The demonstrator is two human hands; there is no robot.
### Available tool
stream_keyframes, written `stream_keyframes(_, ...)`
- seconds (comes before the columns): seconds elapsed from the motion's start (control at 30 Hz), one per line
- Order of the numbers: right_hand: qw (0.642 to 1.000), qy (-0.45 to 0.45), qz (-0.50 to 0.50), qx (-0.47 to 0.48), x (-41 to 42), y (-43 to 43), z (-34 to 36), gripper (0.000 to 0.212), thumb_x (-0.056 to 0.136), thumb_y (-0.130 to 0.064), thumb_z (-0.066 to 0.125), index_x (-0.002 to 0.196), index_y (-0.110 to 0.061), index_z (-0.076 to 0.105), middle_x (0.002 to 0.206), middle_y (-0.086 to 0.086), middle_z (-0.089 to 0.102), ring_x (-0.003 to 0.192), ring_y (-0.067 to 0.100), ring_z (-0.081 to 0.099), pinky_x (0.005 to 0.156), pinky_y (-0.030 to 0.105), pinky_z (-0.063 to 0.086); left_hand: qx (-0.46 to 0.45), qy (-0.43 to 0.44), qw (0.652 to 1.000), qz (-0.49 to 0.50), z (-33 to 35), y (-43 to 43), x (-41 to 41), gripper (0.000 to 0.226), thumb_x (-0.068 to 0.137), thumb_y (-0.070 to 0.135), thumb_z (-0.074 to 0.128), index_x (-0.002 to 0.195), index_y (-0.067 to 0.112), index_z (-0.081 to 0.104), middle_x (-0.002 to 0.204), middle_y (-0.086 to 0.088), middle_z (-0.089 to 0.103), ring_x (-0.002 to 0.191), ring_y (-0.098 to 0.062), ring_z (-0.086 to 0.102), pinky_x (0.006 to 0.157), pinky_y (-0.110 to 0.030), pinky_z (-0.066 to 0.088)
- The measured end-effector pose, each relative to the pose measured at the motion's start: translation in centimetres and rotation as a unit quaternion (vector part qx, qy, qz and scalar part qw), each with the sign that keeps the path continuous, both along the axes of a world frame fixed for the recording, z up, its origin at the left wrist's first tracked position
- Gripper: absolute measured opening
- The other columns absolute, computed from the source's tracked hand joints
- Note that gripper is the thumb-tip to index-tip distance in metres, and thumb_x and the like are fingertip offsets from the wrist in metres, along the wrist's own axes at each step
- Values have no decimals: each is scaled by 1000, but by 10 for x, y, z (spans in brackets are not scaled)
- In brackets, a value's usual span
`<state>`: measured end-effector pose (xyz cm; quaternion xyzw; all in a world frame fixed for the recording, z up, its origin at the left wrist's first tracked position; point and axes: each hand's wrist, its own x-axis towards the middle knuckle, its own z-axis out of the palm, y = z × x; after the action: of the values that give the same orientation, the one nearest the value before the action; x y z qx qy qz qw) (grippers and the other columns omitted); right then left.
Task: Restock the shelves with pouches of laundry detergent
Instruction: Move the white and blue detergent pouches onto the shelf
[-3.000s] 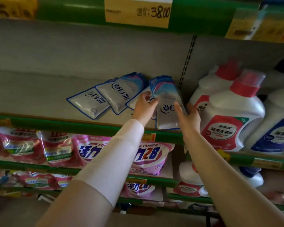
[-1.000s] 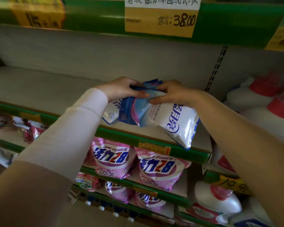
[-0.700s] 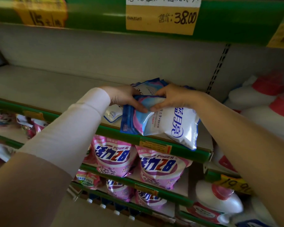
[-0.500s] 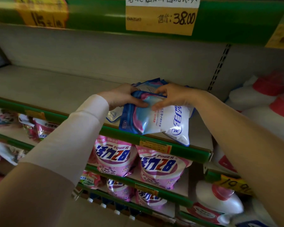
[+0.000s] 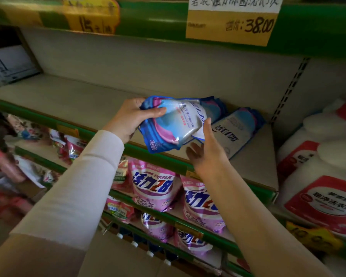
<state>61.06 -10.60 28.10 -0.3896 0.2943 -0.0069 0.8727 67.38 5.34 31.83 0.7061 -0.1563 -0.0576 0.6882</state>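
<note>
Our left hand clenches around the near end of a bundle of glossy blue-and-white plastic detergent pouches. The thumb lies across the top and the other fingers curl underneath, out of sight. The bundle is held tilted just above the front of the grey shelf board with a green edge, and it juts out rightward from those fingers.

Our right hand is released, with straight, spread fingers. Its palm sits just below the bundle's far end and its thumb stands upright against the bundle's right edge; whether the other fingers touch the pouches, we cannot tell.

Just beyond the right fingertips, one more white-and-blue flat pouch lies on the shelf. Pink powder bags stand on the shelf under our wrists.
</note>
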Motion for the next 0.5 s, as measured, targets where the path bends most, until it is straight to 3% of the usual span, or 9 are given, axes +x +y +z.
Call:
stream_keyframes(0.1, 979, -109, 102, 138, 11, 25, 7, 65, 84, -64, 45, 116, -9, 60, 111, 15, 66, 105, 31, 62, 90, 46, 49, -31, 8, 999, 27, -6, 17, -8, 24, 62, 12, 77, 83, 9, 67, 67, 3, 72, 61, -9, 67, 65, -21, 55)
stream_keyframes(0.2, 970, -151, 124, 144, 22, 46, 8, 60, 91, -60, 33, 113, -12, 60, 106, 13, 66, 97, 28, 61, 79, 43, 48, -44, 11, 997, 62, -18, 36, -14, 17, 65, 10, 75, 80, 12, 67, 66, 3, 71, 61, -9, 67, 64, -21, 54)
stream_keyframes(0.3, 977, -145, 110, 108, 36, 67, 4, 52, 92, -49, 45, 125, -10, 56, 122, 12, 62, 106, 29, 61, 87, 43, 49, -72, 25, 994, 82, -30, 57, -21, 10, 80, 3, 64, 84, 12, 66, 69, 4, 72, 64, -10, 68, 64, -20, 55)
stream_keyframes(0.4, 984, -140, 89, 68, 51, 86, 4, 42, 88, -33, 60, 121, -7, 58, 125, 14, 62, 113, 31, 60, 97, 49, 47, -84, 48, 993, 69, -40, 81, -23, 15, 74, 14, 67, 90, 15, 67, 78, 3, 74, 72, -12, 70, 68, -22, 56)
stream_keyframes(0.5, 981, -166, 97, 21, 64, 100, 7, 36, 89, -23, 62, 120, -5, 57, 118, 15, 65, 106, 31, 64, 85, 47, 54, -88, 102, 990, 49, -46, 104, -22, 28, 68, 25, 73, 95, 17, 68, 89, -1, 75, 81, -15, 71, 75, -26, 57)
